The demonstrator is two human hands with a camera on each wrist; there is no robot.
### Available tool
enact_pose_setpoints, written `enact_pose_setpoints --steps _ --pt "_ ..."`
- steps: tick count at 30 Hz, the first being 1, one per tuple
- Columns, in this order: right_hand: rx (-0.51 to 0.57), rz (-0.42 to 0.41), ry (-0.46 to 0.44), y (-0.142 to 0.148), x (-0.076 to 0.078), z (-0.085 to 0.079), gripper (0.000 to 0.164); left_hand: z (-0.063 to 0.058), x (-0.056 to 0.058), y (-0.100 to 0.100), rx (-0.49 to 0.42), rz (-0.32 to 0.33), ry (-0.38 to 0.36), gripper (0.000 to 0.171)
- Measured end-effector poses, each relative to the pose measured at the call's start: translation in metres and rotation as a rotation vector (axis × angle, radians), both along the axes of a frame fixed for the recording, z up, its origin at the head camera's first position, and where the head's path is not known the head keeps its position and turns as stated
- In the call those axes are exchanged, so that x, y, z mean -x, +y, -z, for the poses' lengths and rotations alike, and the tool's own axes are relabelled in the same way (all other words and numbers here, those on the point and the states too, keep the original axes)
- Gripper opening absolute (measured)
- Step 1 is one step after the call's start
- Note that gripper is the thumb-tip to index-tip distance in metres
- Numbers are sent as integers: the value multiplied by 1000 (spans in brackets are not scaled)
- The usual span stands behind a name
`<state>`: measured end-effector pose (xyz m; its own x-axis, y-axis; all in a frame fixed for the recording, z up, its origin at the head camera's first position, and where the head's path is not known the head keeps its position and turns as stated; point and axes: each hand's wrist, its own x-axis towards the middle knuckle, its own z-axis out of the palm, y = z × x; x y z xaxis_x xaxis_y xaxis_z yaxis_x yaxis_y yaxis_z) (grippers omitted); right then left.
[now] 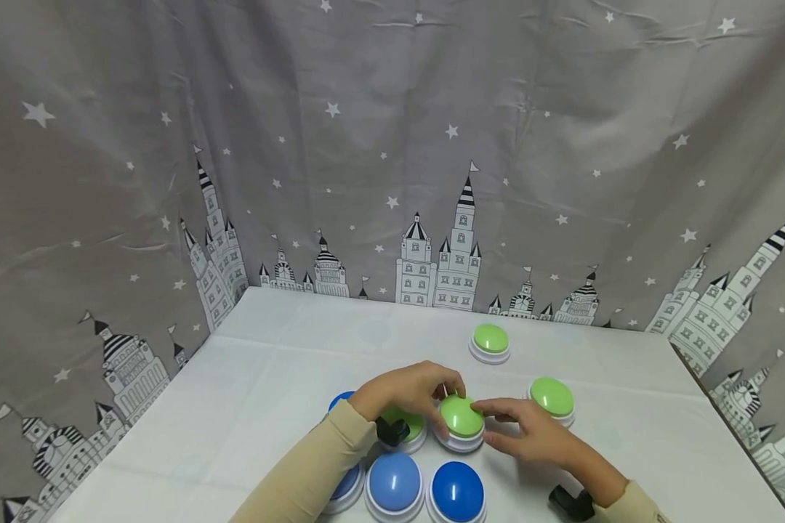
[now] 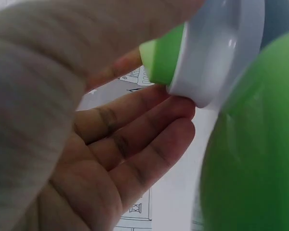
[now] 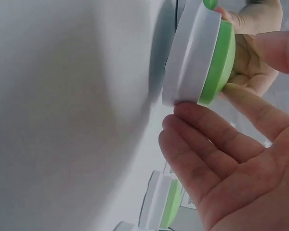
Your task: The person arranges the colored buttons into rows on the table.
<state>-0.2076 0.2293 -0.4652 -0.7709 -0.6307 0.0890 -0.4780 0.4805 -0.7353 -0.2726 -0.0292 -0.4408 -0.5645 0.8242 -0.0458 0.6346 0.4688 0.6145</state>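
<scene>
A green push button point(image 1: 461, 418) with a white round base is between my two hands on the white table. My left hand point(image 1: 413, 389) grips it from the left, thumb at the near side and fingers at the far side. From the right, my right hand point(image 1: 530, 434) touches it with fairly straight fingers; in the right wrist view, fingertips meet the white base point(image 3: 188, 67) and the index finger reaches the green dome point(image 3: 219, 67). Another green button point(image 1: 411, 428) sits just left, partly hidden by the left wrist.
Nearer me stand a light blue button point(image 1: 395, 483), a dark blue button point(image 1: 458, 492) and a partly covered blue button point(image 1: 345, 485). Another blue one point(image 1: 340, 398) peeks out behind the left sleeve. Green buttons stand at the back point(image 1: 490, 339) and right point(image 1: 552, 397). A grey castle-print curtain point(image 1: 366, 145) hangs behind.
</scene>
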Motion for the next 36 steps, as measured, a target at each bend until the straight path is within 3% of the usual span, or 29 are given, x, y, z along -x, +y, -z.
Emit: enact_pose_setpoints --steps 23,36 --pt "-5 -69 -59 -1 -4 -2 40 3 -5 1 88 12 -39 57" --pt "30 -59 -133 2 -1 7 38 9 -6 0 122 -10 -120 60"
